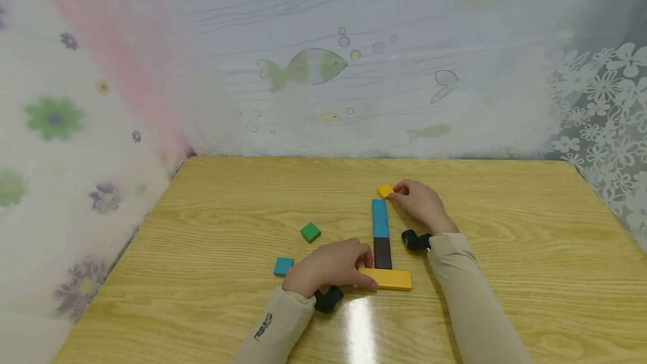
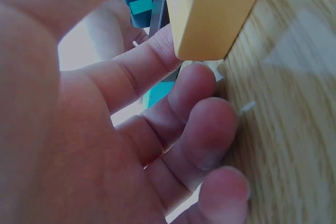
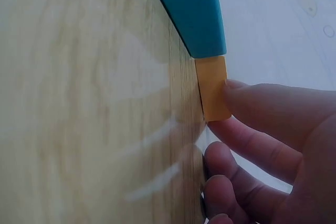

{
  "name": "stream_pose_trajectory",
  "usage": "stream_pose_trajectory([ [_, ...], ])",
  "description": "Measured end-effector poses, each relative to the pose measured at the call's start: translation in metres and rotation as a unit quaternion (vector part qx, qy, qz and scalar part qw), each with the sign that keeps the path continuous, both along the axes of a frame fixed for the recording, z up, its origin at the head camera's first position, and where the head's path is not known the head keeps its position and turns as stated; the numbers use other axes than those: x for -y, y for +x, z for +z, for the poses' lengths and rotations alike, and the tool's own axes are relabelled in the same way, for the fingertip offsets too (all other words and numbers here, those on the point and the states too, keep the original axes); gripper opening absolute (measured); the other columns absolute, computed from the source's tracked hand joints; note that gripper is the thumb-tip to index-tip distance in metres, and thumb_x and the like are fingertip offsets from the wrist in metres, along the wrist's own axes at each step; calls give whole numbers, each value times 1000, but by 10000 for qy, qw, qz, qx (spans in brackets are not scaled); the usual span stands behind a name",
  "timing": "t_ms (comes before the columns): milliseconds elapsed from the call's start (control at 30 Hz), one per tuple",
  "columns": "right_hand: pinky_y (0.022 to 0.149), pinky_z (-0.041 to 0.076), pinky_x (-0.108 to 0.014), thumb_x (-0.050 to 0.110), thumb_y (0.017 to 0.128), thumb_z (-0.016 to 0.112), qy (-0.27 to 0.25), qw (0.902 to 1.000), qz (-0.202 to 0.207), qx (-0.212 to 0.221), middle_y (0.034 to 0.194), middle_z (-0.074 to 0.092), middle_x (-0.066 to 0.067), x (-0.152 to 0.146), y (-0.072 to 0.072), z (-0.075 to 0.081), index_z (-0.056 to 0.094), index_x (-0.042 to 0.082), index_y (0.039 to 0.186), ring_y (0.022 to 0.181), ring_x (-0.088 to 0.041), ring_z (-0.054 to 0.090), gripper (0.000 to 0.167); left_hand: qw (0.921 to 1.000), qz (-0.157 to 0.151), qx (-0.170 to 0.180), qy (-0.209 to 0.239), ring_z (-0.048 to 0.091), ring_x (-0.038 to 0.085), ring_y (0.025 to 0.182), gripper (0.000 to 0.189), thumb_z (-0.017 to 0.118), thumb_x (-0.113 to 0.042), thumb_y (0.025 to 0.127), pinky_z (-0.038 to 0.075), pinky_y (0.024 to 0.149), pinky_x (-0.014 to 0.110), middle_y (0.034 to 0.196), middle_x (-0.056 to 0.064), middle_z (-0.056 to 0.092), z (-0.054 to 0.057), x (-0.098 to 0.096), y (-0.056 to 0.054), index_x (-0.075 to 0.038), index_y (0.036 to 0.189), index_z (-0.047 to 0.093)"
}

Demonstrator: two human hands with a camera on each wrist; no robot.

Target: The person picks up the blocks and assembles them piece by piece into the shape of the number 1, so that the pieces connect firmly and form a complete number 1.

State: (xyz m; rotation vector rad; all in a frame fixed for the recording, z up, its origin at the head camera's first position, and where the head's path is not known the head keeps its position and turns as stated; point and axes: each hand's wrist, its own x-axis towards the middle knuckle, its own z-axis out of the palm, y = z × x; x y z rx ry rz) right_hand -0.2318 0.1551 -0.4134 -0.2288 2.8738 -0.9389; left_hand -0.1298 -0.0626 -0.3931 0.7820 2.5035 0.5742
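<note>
Between thumb and index finger, my right hand [image 1: 420,204] pinches a small yellow block [image 1: 385,191] at the far end of a blue block [image 1: 380,218]. In the right wrist view the small yellow block [image 3: 213,88] lies low on the tabletop, close by the blue block [image 3: 191,11]. A dark brown block [image 1: 382,253] continues the line toward me. Across its near end lies a long yellow block [image 1: 391,278]. My left hand [image 1: 333,265] grips that block's left end, thumb in front and index finger behind; its other fingers curl beside the block in the left wrist view.
A green square block [image 1: 310,232] and a blue square block [image 1: 283,266] lie left of the line, the blue one near my left wrist. Both wrists carry black cameras. Patterned curtains [image 1: 303,100] hang beyond the wooden table [image 1: 531,274].
</note>
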Motion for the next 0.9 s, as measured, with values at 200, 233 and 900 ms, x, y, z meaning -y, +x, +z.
stream_pose_trajectory([
  [200,76,41,-41,33,88,55,45,10000,9,-22,102,59,-11,1,0,0,58,8,111,87,-26,53,33,10000,20,15,-14,46,6,63,31,68,-51,71,38,55,21,77,-10,46,0,-1,0,-26,85,55],
  [233,76,41,-41,32,88,55,54,10000,4,-16,102,59,-11,2,-1,0,58,8,111,87,-26,53,33,10000,20,13,-16,46,6,63,31,68,-51,71,38,55,21,77,-10,46,0,-1,0,-26,85,55],
  [900,76,41,-42,32,90,53,-167,9990,300,-295,105,58,-12,6,-1,-4,55,12,121,89,-26,53,38,10000,11,38,-2,46,6,62,32,68,-51,72,38,55,22,77,-10,46,-1,-1,0,-26,86,55],
])
